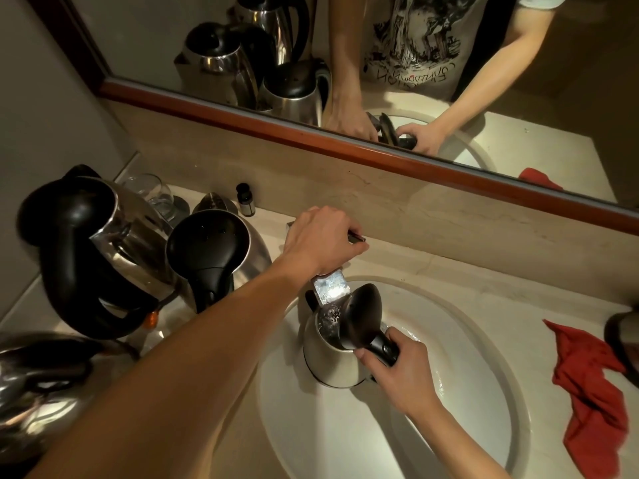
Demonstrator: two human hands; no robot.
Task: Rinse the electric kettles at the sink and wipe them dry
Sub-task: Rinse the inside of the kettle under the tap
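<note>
Right hand (397, 371) grips the steel, black-lidded kettle (333, 357) by its handle, the safest hold on wet, slippery metal; left hand (321, 240), at 12 o'clock, grasps the tap lever (356, 236).

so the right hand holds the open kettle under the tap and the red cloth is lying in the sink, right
Not quite. The head view shows the red cloth lying on the counter right of the sink, not in it. The right hand does hold the open kettle under the tap.
</note>
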